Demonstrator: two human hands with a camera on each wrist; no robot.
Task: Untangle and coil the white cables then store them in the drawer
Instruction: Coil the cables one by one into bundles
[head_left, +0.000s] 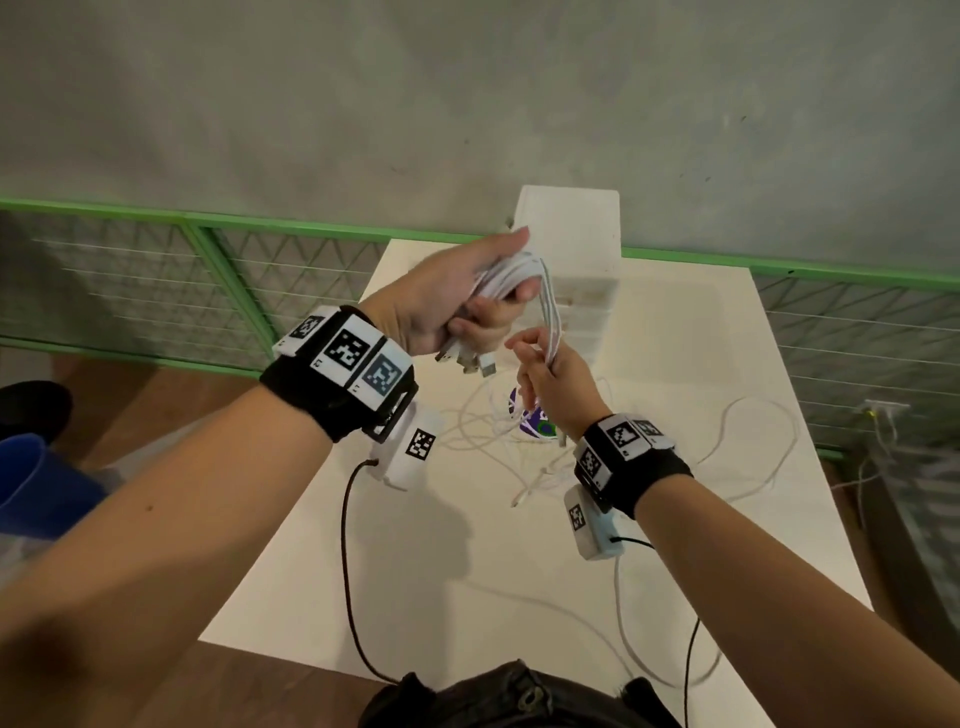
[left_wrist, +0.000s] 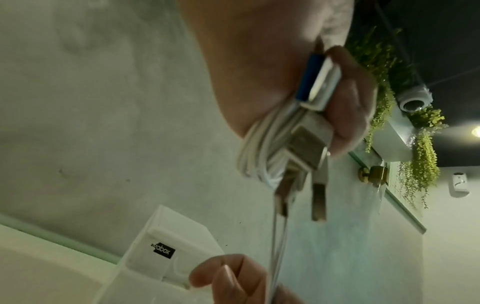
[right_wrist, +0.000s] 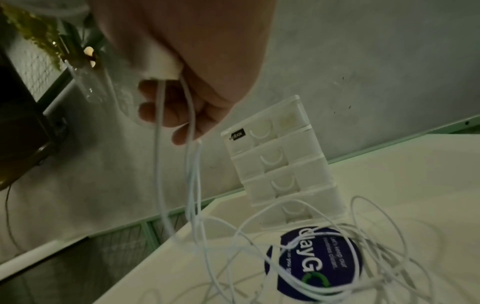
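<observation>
- Progress check: we're maybe partway in. Our left hand (head_left: 457, 296) is clamped round a bundle of coiled white cables (head_left: 511, 275), held up above the far half of the worktop (head_left: 467, 545), with several USB plugs (left_wrist: 309, 148) sticking out under the fingers.
- Our right hand (head_left: 550, 379) sits just below it, pinching the strands that hang down from that bundle, so we'd say the coiling step is in hand.
- What's left: a big loose tangle (right_wrist: 324, 246) is spread over the middle of the worktop and out toward its right edge, partly lying on a round blue sticker (right_wrist: 314, 265). Nothing's stored yet as far as we can see.
- The drawer unit (right_wrist: 280, 160) stands at the far edge against the wall, and every drawer looks closed, so one needs opening with both hands busy.
- Watch out: the hanging strands run straight into the tangle, so pulling may drag the whole mess up. A blue cup (head_left: 36, 488) sits off the left side, well apart.
</observation>
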